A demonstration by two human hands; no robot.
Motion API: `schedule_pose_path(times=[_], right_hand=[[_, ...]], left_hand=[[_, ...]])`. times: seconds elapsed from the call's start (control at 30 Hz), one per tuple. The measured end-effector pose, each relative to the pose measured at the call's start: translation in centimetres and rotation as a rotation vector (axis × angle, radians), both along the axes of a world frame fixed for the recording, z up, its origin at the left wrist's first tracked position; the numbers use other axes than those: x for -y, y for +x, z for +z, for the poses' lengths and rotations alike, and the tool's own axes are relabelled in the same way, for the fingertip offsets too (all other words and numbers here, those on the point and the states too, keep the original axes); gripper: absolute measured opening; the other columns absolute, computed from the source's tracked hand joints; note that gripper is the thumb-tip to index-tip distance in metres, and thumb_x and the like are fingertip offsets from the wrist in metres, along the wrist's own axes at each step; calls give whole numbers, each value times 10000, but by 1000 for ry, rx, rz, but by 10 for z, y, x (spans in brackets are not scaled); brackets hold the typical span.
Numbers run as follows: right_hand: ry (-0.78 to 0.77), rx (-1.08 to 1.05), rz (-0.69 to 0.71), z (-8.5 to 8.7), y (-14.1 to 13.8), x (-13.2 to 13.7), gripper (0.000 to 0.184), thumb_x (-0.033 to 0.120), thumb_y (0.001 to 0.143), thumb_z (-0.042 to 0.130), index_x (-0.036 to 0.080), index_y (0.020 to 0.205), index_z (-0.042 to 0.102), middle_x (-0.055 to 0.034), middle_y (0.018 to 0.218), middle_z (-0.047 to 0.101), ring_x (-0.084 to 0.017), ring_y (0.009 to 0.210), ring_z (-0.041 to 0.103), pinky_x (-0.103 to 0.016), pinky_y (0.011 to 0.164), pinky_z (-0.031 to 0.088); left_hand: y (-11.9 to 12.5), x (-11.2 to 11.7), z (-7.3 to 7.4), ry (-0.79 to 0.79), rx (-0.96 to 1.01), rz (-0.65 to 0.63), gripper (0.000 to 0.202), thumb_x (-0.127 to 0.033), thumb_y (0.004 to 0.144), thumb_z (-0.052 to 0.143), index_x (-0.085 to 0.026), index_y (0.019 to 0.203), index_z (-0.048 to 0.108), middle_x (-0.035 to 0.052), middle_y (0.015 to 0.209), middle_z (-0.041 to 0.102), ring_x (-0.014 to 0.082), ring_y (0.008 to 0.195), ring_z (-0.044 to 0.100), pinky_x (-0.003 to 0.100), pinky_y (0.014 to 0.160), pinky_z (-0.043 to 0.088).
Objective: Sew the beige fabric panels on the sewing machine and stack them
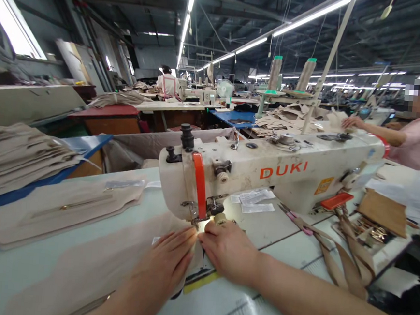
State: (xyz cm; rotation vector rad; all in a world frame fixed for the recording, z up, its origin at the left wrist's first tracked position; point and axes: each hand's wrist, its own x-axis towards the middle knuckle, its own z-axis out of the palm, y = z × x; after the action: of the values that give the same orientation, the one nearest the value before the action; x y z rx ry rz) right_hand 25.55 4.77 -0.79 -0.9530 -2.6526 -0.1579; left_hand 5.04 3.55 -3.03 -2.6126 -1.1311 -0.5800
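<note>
A white sewing machine (284, 175) marked DUKI stands on the pale green table (12, 268). A beige fabric piece (88, 264) lies under its needle area (199, 220). My left hand (167, 261) lies flat on the fabric with fingers stretched toward the needle. My right hand (228, 248) rests beside it, fingers curled and pressing the fabric's edge right at the presser foot. A small white label (155, 240) shows near my left fingertips.
Another beige piece with a zipper (64, 206) lies to the left, beside a stack of cut pieces (17, 154). Paper tags (253, 200), scissors (294, 216), beige strips (347, 255) and brown card (384, 210) sit right. A person in pink (418, 137) works at right.
</note>
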Motion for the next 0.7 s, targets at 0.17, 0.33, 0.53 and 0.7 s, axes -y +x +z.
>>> schedule_pose_path(times=[0.17, 0.33, 0.53, 0.7], right_hand=[[-23, 9, -4, 0, 1, 3, 130, 172, 923, 506, 157, 841, 606, -54, 853, 596, -188, 826, 505, -303, 774, 401], [-33, 10, 0, 1, 2, 4, 117, 162, 920, 506, 153, 870, 611, -59, 865, 595, -188, 836, 500, -303, 784, 404], [10, -4, 2, -2, 1, 2, 121, 173, 919, 509, 151, 854, 608, -58, 852, 589, -192, 840, 493, -308, 773, 410], [10, -16, 9, -4, 2, 3, 125, 162, 916, 507, 154, 846, 610, -59, 842, 585, -193, 845, 493, -307, 770, 411]], left_hand=[[1, 1, 1, 28, 17, -2, 345, -278, 957, 383, -192, 1167, 643, 69, 1168, 701, 196, 1057, 664, 344, 920, 549], [3, 2, 6, 14, 53, -21, 344, -275, 955, 384, -166, 1143, 651, 84, 1133, 711, 206, 1033, 669, 361, 924, 549], [1, -6, 6, -24, 41, 27, 347, -306, 959, 390, -175, 1136, 658, 86, 1143, 708, 227, 1053, 662, 382, 923, 548], [2, -13, 6, -57, 75, 33, 339, -318, 957, 402, -181, 1118, 667, 95, 1132, 709, 242, 1051, 662, 412, 925, 545]])
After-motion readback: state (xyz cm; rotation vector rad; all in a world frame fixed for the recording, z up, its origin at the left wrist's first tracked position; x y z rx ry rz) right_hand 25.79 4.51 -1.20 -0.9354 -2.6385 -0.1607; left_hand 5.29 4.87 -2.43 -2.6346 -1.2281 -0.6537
